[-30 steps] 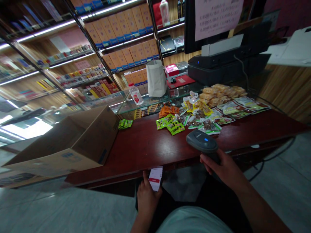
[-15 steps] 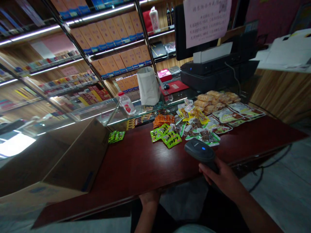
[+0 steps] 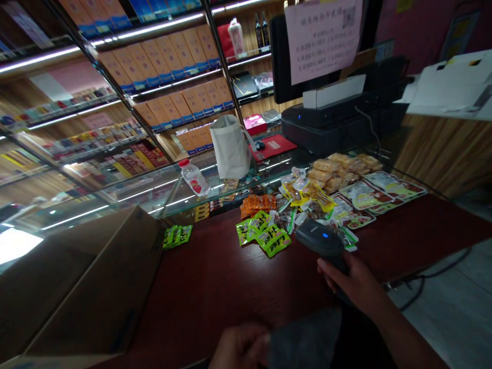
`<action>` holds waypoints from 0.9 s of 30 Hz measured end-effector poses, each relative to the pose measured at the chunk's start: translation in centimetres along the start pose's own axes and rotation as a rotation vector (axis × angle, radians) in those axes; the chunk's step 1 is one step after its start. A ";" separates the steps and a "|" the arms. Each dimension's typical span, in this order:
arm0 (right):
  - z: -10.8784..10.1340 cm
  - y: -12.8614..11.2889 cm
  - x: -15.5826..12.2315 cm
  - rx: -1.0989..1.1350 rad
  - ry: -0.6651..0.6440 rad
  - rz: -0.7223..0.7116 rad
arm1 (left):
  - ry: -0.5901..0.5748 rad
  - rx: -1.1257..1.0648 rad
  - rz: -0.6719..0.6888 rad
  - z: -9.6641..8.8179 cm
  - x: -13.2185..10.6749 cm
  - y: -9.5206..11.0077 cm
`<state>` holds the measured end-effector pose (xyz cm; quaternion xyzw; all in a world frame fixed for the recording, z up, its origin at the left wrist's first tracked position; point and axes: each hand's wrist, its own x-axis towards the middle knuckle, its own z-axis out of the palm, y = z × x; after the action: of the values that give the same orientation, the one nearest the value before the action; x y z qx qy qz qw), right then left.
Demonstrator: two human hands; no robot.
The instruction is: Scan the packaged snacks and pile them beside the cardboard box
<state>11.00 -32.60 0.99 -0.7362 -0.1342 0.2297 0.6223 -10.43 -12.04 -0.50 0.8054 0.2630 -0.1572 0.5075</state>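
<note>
In my right hand (image 3: pixel 355 279) is a dark grey barcode scanner (image 3: pixel 321 238), gripped by its handle, with a blue light on top. Its head points left over the snack packets. My left hand (image 3: pixel 244 343) is low at the table's near edge, fingers curled; whatever they may hold is hidden. A dark grey patch (image 3: pixel 305 338) lies beside it, its kind unclear. Green snack packets (image 3: pixel 265 233) lie left of the scanner, with orange packets (image 3: pixel 257 205) behind them. Clear and yellow packets (image 3: pixel 307 192) are heaped beyond the scanner. More green packets (image 3: pixel 177 236) lie near the box.
An open cardboard box (image 3: pixel 103 277) fills the left of the dark red table (image 3: pixel 215 287). Behind are a red-capped bottle (image 3: pixel 194 177), a white bag (image 3: pixel 230 148) and a monitor (image 3: pixel 279 61). Bagged pastries (image 3: pixel 342 169) and flat packets (image 3: pixel 365 195) sit at the right.
My left hand has risen from under the table edge to its near side, fingers now curled. My right hand still holds the scanner. The view has shifted slightly.
</note>
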 end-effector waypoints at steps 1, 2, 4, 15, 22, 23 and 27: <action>0.1 -0.3 0.1 0.002 0.007 -0.009 | 0.123 -0.065 0.056 -0.8 1.6 1.3; 0.3 -0.6 0.2 0.005 0.013 -0.018 | 0.293 -0.117 0.089 -1.6 3.5 2.5; 0.7 -1.1 0.2 0.010 0.024 -0.030 | 0.439 -0.194 0.099 -2.9 7.5 4.3; 1.6 -1.6 0.9 -0.010 0.022 -0.033 | 0.437 -0.281 0.185 -3.7 13.5 5.6; 4.0 -3.3 2.5 0.125 0.067 -0.119 | 0.258 -0.484 0.381 -4.2 8.0 6.9; 4.5 -3.5 2.7 0.137 0.070 -0.121 | 0.241 -0.510 0.389 -4.3 7.2 7.3; 6.3 -3.9 3.0 0.160 0.056 -0.126 | 0.227 -0.584 0.408 -4.4 4.9 8.5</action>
<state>10.76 -25.06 3.58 -0.6802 -0.1439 0.1797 0.6959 -1.53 -9.75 5.13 0.6746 0.1854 0.1192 0.7045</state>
